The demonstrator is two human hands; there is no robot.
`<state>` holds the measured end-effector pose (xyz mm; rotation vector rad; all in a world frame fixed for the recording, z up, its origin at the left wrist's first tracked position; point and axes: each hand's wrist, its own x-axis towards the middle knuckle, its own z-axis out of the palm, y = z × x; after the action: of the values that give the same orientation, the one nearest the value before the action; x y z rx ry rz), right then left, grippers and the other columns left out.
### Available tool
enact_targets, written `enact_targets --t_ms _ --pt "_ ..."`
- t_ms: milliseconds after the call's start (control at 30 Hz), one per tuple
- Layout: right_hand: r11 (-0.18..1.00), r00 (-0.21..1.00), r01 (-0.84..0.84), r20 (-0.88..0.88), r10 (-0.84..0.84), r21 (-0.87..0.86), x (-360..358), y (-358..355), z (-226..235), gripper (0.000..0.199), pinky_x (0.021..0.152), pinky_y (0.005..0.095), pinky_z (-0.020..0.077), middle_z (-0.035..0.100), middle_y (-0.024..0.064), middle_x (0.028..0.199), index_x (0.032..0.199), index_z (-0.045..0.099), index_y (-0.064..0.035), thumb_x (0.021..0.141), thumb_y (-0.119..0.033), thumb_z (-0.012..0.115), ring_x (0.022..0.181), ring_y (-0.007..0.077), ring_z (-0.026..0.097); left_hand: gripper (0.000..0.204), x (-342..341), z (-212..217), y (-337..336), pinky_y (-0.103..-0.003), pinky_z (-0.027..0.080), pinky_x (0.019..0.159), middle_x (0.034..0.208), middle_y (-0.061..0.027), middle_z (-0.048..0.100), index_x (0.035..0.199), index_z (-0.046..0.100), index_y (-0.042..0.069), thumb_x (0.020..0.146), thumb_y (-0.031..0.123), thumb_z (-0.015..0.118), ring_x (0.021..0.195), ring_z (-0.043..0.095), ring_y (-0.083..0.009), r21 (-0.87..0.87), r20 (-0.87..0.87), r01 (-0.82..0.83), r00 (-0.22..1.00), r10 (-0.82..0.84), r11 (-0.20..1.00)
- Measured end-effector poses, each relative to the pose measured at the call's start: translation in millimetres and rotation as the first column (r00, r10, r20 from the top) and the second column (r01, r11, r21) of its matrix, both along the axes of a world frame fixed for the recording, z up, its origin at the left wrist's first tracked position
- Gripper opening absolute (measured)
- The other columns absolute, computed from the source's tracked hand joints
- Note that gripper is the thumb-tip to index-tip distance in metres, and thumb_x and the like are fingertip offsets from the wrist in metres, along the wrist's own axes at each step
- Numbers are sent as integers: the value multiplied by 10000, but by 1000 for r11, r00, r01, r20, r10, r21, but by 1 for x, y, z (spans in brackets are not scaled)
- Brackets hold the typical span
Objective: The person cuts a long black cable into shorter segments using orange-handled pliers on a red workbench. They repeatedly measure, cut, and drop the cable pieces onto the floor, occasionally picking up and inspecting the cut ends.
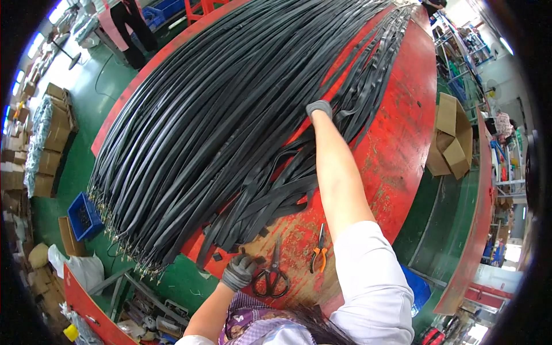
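Strips (230,121) lie under my right hand (319,108) — from this camera I can't tell whether it grips any. My left hand (238,273), fingers curled, is just beside the scissors (275,269); its grip is unclear too. Pliers (317,249) lie farther right, and the strips spread across the table (402,126) — a bin (89,233) stands left of it.
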<state>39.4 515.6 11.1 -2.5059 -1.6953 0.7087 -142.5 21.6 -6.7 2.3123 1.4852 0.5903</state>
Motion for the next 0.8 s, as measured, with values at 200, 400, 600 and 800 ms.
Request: enact_targets --t_ms 200,400,600,800 --pt "718 -415 582 -899 -141 -381 45 19 10 242 598 360 438 541 81 727 804 504 -69 792 -297 424 648 244 525 126 3 5 5 -365 421 643 797 -82 507 688 544 93 568 121 517 757 495 -265 53 49 39 998 -41 998" --pt "959 -491 279 -866 99 -49 14 -57 240 96 502 304 436 498 63 588 747 480 -56 764 -148 504 514 189 489 132 1 11 0 -396 412 631 775 -102 493 691 542 87 570 126 506 737 482 -283 127 5 4 1000 -5 992" --pt "855 -234 258 -829 508 451 135 -127 435 49 479 205 412 456 20 599 805 477 -11 770 -42 461 511 100 449 204 5 15 -2 -395 397 693 789 -87 496 813 566 108 622 127 496 779 474 -267 137 -48 8 999 -1 991" --pt "940 -174 320 -968 182 120 193 -204 441 133 435 258 403 467 28 589 852 470 15 774 -93 484 503 126 460 142 8 7 -10 -399 388 704 801 -111 492 747 529 76 613 105 493 787 472 -278 107 -55 -12 998 17 994"
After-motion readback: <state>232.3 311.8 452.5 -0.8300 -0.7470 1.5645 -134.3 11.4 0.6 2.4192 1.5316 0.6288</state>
